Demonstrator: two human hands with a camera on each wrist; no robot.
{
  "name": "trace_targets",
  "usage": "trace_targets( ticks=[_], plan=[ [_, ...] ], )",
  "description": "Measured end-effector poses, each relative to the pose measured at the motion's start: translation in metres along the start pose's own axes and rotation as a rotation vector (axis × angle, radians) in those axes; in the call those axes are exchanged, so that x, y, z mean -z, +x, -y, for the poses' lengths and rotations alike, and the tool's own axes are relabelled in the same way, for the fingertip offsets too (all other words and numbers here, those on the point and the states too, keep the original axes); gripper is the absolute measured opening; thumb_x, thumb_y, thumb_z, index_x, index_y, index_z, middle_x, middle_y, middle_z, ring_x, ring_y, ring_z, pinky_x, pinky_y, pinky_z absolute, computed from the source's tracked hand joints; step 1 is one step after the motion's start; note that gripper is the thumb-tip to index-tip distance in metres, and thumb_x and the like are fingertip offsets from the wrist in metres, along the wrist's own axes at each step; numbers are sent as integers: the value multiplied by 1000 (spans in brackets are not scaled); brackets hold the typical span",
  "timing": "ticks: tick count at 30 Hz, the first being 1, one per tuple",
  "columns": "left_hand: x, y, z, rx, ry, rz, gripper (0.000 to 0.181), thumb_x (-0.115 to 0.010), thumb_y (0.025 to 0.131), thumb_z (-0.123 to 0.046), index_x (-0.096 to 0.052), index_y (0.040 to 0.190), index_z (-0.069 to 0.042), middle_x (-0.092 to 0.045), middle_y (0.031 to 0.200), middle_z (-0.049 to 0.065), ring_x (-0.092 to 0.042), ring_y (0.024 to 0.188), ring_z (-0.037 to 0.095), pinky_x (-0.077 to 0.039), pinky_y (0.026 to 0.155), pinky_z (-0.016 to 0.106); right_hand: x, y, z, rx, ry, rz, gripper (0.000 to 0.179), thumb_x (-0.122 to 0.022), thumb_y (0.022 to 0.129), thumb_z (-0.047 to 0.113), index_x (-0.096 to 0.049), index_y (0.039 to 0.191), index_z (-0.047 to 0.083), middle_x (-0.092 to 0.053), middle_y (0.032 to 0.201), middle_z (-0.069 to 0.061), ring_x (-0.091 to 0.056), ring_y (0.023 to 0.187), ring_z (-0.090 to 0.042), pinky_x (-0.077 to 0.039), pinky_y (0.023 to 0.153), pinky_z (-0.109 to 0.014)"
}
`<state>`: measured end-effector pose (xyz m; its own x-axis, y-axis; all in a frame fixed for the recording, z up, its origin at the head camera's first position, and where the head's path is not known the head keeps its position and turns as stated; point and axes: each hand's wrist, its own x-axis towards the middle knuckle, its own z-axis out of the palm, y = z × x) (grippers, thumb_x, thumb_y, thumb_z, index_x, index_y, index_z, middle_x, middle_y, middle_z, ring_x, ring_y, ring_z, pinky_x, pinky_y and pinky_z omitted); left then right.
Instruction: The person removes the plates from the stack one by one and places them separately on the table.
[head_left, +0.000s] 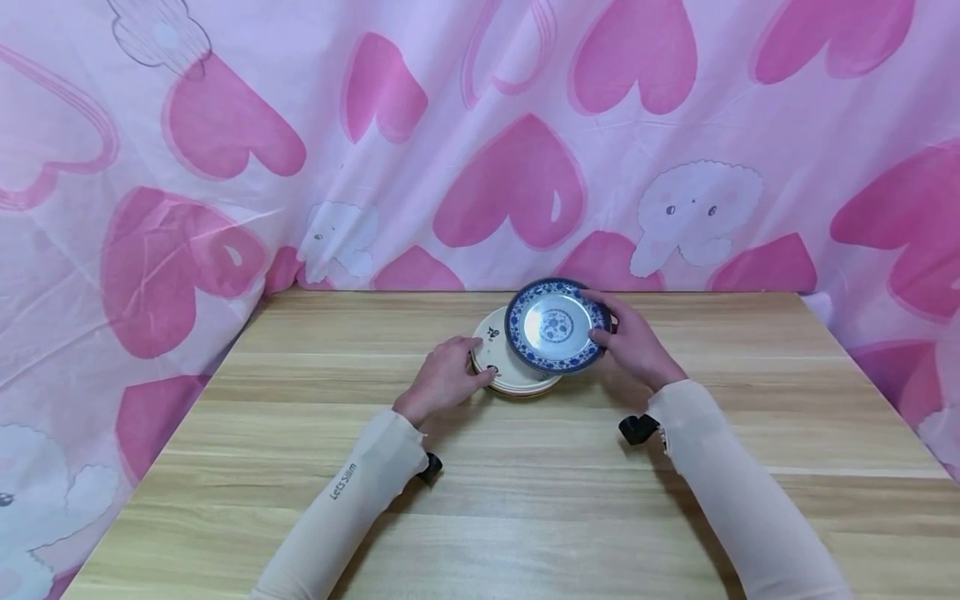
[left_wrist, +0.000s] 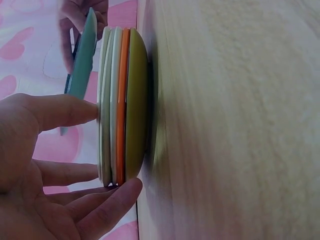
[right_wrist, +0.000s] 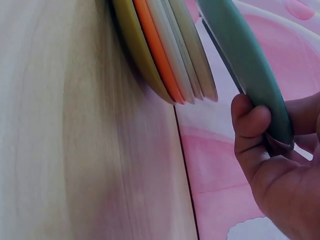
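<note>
My right hand [head_left: 632, 340] grips the right edge of a blue-and-white patterned plate [head_left: 557, 325], its thumb on the upper face. This plate tilts above a stack of plates [head_left: 498, 362] and covers part of it in the head view. From the side, the held plate [right_wrist: 245, 60] shows a teal-green surface and a dark rim, with a gap between it and the stack. The stack [left_wrist: 120, 105] has pale plates on top, an orange rim below them and a yellow-green one at the bottom. My left hand [head_left: 444, 379] holds the stack's left edge between thumb and fingers.
The stack stands on a wood-grain table [head_left: 525, 517] near its back edge. Behind and beside the table hangs a pink curtain [head_left: 465, 67] printed with hearts and white animals. Small black devices [head_left: 637, 429] sit at both wrists.
</note>
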<state>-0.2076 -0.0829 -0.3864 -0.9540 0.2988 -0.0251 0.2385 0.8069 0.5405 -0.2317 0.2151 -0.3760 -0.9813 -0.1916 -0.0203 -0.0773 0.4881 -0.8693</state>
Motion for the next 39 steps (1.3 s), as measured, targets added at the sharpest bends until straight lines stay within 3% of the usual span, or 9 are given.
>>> trace_targets(
  ticks=[8,19,27,34,39],
  plan=[
    [2,0,-1,-1,9,-3,68,-71,92,-35,-49,146,-1,-57,143,20,-54,133,35,-42,115,47,11,1,3,11,-24,-35,66,-50,100,-2,-33,157,26,-13,170,-14,-18,155,-43,-29,121,-57],
    [3,0,1,-15,22,-5,67,-71,92,-35,-50,145,0,-56,144,20,-53,135,36,-41,116,47,28,-1,-5,53,-11,-84,67,-50,98,-8,-33,157,18,-12,170,-16,-21,152,-45,-37,116,-59],
    [1,-1,2,-22,23,-9,66,-70,92,-36,-51,145,0,-56,144,20,-52,136,36,-41,117,46,43,-5,-10,-14,-3,-84,69,-47,100,-7,-28,159,21,-4,170,-17,-15,153,-47,-36,115,-60],
    [0,-2,1,-26,27,-10,67,-70,92,-37,-51,144,0,-56,145,20,-51,137,36,-39,118,46,55,-10,-23,4,-22,-124,69,-48,97,-11,-29,158,15,6,170,-5,3,156,-40,-21,122,-60],
    [-2,-1,2,-26,22,-1,66,-69,93,-37,-50,145,-1,-55,146,19,-50,138,36,-38,119,46,61,-14,-34,19,-30,-141,69,-48,96,-11,-31,158,14,2,170,1,3,157,-37,-12,124,-59]
  ],
)
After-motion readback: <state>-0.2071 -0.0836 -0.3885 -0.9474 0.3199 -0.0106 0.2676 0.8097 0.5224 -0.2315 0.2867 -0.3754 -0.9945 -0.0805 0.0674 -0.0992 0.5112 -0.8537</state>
